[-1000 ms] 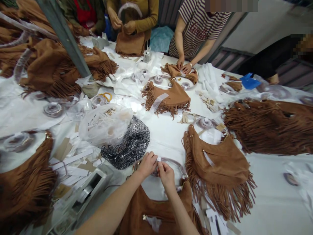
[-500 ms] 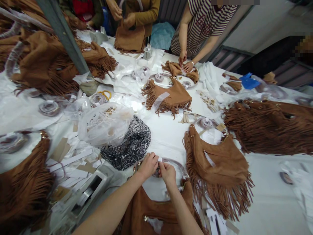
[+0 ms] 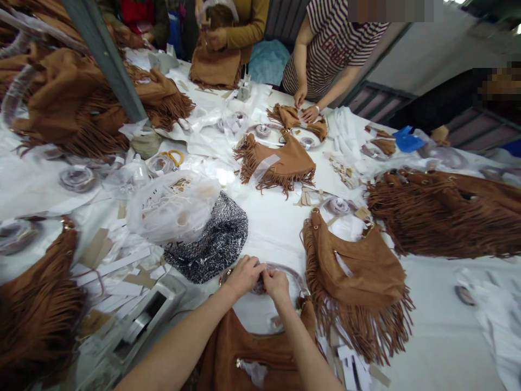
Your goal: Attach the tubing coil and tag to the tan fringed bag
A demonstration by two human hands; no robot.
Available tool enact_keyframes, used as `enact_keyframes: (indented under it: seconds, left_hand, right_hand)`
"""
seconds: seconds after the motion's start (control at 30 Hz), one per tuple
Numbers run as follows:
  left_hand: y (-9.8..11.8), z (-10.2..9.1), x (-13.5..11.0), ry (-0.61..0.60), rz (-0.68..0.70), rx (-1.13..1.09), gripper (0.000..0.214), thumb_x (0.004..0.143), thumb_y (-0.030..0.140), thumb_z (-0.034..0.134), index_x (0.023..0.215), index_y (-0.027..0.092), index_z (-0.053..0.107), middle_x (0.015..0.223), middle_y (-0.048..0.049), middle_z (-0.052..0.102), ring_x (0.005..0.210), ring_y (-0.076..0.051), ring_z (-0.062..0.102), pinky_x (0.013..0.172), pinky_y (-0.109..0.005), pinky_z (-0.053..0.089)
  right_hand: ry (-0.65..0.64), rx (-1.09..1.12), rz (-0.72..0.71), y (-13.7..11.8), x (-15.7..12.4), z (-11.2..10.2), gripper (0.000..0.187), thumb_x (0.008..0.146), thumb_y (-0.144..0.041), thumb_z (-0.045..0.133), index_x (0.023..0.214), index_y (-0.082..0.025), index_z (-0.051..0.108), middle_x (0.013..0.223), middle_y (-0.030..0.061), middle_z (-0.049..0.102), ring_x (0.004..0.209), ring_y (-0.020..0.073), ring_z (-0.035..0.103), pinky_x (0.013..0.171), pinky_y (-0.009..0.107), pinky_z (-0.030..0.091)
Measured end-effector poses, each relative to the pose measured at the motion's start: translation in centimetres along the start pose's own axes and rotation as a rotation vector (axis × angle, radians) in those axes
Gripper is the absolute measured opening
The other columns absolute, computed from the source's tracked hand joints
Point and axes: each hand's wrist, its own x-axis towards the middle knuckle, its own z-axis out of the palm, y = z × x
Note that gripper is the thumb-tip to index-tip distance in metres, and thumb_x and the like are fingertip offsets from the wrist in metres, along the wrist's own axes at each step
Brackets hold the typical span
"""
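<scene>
Fingers (image 3: 255, 269) pinched tight on wrapped strap (image 3: 290, 270), left hand (image 3: 244, 276) meeting right hand (image 3: 277, 283) above bag (image 3: 252, 347); best to keep wrap taut, turns even, grip close.

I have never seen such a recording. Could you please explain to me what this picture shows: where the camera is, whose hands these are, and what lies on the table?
There is no machine here. A person wears the camera on the head, so it looks down on that person's own two arms, which enter from the bottom edge. The left hand and the right hand meet and pinch the curved handle, seemingly wrapped in clear film, of the brown suede bag nearest the person. On the white table lie fringed brown bags, a black-and-white patterned bag under a clear plastic bag, tape rolls and paper strips. Across the table, a person in a striped shirt and one in mustard sleeves handle similar bags.
</scene>
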Motion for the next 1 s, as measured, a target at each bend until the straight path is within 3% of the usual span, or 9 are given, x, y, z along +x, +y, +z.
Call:
enact_keyframes:
  seconds: [0.2, 0.33, 0.5, 0.7, 0.83, 1.0]
  left_hand:
    - [-0.3, -0.1, 0.5, -0.036, 0.009, 0.008, 0.022, 0.091, 0.021, 0.044, 0.107, 0.024, 0.059, 0.097, -0.0061, 0.055, 0.093, -0.021, 0.047, 0.087, -0.034, 0.042]
    - [-0.3, -0.4, 0.6, -0.036, 0.014, 0.015, 0.024, 0.089, 0.018, 0.045, 0.109, 0.024, 0.059, 0.096, -0.0056, 0.055, 0.093, -0.021, 0.047, 0.088, -0.033, 0.041]
    - [-0.2, -0.8, 0.6, -0.038, 0.025, 0.02, 0.024, 0.09, 0.018, 0.045, 0.107, 0.024, 0.059, 0.094, -0.0049, 0.056, 0.093, -0.021, 0.048, 0.088, -0.033, 0.041]
    - [-0.4, -0.6, 0.4, -0.037, 0.053, 0.025, 0.024, 0.092, 0.02, 0.042, 0.11, 0.023, 0.058, 0.097, -0.0061, 0.057, 0.094, -0.022, 0.048, 0.086, -0.035, 0.043]
    - [-0.9, -0.6, 1.0, -0.035, 0.11, 0.022, 0.022, 0.091, 0.019, 0.043, 0.108, 0.019, 0.058, 0.096, -0.0084, 0.058, 0.094, -0.023, 0.05, 0.084, -0.037, 0.044]
    - [0.6, -3.5, 0.9, -0.045, 0.105, 0.103, 0.013, 0.088, 0.019, 0.052, 0.085, 0.016, 0.064, 0.082, -0.0083, 0.062, 0.081, -0.02, 0.056, 0.075, -0.033, 0.047]
  right_hand:
    - [-0.008, -0.041, -0.081, -0.1, -1.0, -0.3, 0.037, 0.081, -0.033, 0.043, 0.049, -0.02, 0.058, 0.046, 0.0011, 0.056, 0.049, 0.0158, 0.05, 0.049, 0.026, 0.027]
    - [-0.005, -0.113, -0.062, -0.6, -1.8, -0.4, 0.04, 0.086, -0.035, 0.039, 0.058, -0.019, 0.063, 0.056, 0.0027, 0.063, 0.055, 0.0163, 0.056, 0.051, 0.026, 0.031]
    - [-0.011, -0.283, 0.034, -2.1, -1.9, -0.8, 0.032, 0.086, -0.03, 0.042, 0.075, -0.017, 0.069, 0.074, 0.0114, 0.07, 0.071, 0.0207, 0.064, 0.057, 0.026, 0.038]
    - [-0.038, -0.489, 0.052, -3.3, -1.4, -0.8, 0.026, 0.086, -0.025, 0.045, 0.093, -0.014, 0.068, 0.088, 0.0188, 0.069, 0.083, 0.0288, 0.067, 0.067, 0.035, 0.047]
    - [-0.045, -0.578, -0.007, -3.6, -0.6, -1.0, 0.025, 0.083, -0.013, 0.045, 0.093, -0.016, 0.069, 0.087, 0.0163, 0.07, 0.084, 0.0252, 0.067, 0.073, 0.033, 0.048]
    - [-0.07, -0.579, -0.216, -4.9, -0.7, -2.2, 0.018, 0.075, -0.012, 0.053, 0.075, -0.018, 0.071, 0.073, 0.0148, 0.07, 0.068, 0.0253, 0.067, 0.064, 0.032, 0.048]
